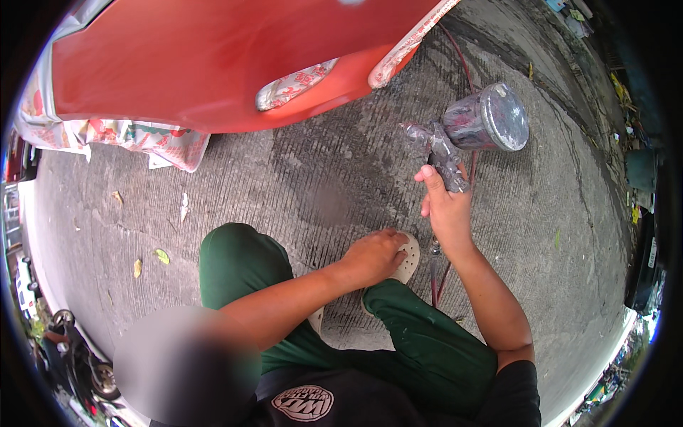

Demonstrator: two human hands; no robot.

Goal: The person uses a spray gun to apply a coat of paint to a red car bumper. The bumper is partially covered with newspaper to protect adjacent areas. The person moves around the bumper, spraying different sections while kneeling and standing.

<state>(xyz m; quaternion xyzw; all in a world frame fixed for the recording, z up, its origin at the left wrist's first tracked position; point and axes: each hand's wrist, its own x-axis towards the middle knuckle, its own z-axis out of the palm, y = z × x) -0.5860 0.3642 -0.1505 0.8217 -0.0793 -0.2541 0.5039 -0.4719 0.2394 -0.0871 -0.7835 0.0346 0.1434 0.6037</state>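
Observation:
My right hand (445, 206) is wrapped around the handle of a spray gun (446, 158) coated in grey, dried paint. A round, paint-stained cup (475, 122) with a lid sits on the gun, on its right side. The gun's nozzle end points left, toward a glossy red car body panel (178, 64), with a gap between them. My left hand (373, 255) hangs over a beige perforated clog (407, 257) on my foot, fingers loosely bent and holding nothing visible. Its fingertips lie at the clog, though touch is hard to judge.
Printed masking paper (153, 139) hangs along the panel's lower left edge, and more fills an opening (295, 84) in it. A red hose (459, 53) runs across the ridged concrete (235, 188) behind the gun. A motorcycle (78, 363) stands at lower left; a dark green container (642, 169) is at far right.

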